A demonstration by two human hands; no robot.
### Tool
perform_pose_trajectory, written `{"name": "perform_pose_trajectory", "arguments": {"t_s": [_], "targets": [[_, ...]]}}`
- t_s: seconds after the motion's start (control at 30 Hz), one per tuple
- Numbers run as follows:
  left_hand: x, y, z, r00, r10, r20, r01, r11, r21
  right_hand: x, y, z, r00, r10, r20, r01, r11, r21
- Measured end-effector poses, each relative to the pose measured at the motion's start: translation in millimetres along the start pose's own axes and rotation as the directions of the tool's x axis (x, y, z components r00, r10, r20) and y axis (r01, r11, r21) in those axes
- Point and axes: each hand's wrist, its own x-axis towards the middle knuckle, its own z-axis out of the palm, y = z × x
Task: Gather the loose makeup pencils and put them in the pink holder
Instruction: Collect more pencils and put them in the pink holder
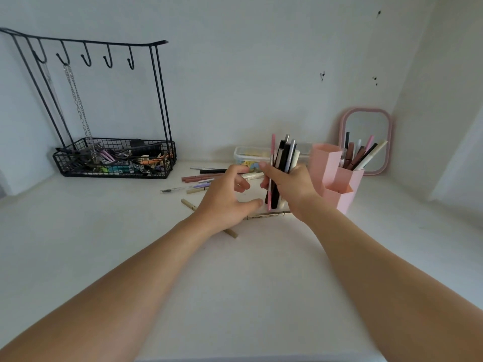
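Note:
My right hand [290, 188] grips an upright bundle of makeup pencils [283, 158], black, pink, white and grey, just left of the pink holder [332, 173]. That holder has several hexagonal tubes, and the back one holds several pencils [362, 156]. My left hand [227, 197] hovers beside the bundle with its fingers loosely spread and nothing in it. Loose pencils [201, 177] lie on the white table behind the left hand. A beige pencil [189, 204] runs under my left wrist, and another pencil [269, 215] lies below the right hand.
A black wire basket with a hook rack [115, 158] stands at the back left, full of clips, with chains hanging. A clear plastic box [251, 156] sits behind the hands. A pink-framed mirror [366, 139] leans on the wall behind the holder.

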Motion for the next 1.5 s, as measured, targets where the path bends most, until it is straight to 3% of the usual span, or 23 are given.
{"name": "perform_pose_trajectory", "arguments": {"t_s": [0.13,0.2,0.27,0.37,0.47,0.63,0.7,0.77,0.83,0.9,0.97,1.1,1.3,1.5], "targets": [[2,-3,-1,1.000,0.017,-0.017,-0.017,1.000,-0.014,0,-24,-12,0.975,-0.128,-0.183,0.122,0.992,-0.044],[2,-3,-1,1.000,0.018,-0.024,-0.019,0.999,-0.036,2,-39,-29,0.912,-0.290,-0.290,0.217,0.941,-0.258],[1,-3,-2,0.999,0.019,-0.029,-0.020,0.999,-0.048,4,-46,-49,0.854,-0.413,-0.317,0.210,0.830,-0.516],[2,-3,-1,0.999,0.021,-0.034,-0.023,0.998,-0.062,7,-43,-68,0.884,-0.393,-0.252,0.078,0.656,-0.751],[2,-4,-1,0.999,0.030,-0.026,-0.032,0.998,-0.062,9,-35,-70,0.924,-0.327,-0.198,0.023,0.564,-0.825],[3,-4,-1,1.000,0.028,-0.011,-0.029,0.998,-0.065,3,-43,-76,0.920,-0.340,-0.197,0.066,0.627,-0.776],[3,-4,-1,1.000,0.029,-0.010,-0.030,0.997,-0.068,0,-52,-81,0.911,-0.351,-0.216,0.102,0.700,-0.707],[3,-4,-1,0.999,0.034,-0.013,-0.035,0.997,-0.062,-3,-62,-83,0.865,-0.409,-0.292,0.220,0.830,-0.512],[3,-4,-1,0.999,0.041,-0.009,-0.042,0.998,-0.055,-7,-73,-79,0.822,-0.425,-0.378,0.376,0.905,-0.199],[3,-4,-1,0.999,0.046,0.002,-0.046,0.998,-0.052,-10,-82,-73,0.793,-0.381,-0.475,0.480,0.871,0.103],[3,-3,-2,0.999,0.045,0.005,-0.045,0.998,-0.054,-8,-87,-67,0.757,-0.346,-0.555,0.530,0.821,0.211],[4,-6,-2,0.999,0.041,0.002,-0.041,0.998,-0.054,6,-80,-58,0.759,-0.317,-0.568,0.512,0.830,0.221],[3,-7,-1,0.998,0.055,0.005,-0.055,0.997,-0.050,24,-57,-62,0.836,-0.238,-0.494,0.323,0.942,0.091],[4,-7,-1,0.998,0.062,-0.004,-0.062,0.997,-0.047,32,-49,-58,0.853,-0.277,-0.441,0.238,0.961,-0.143]]}}
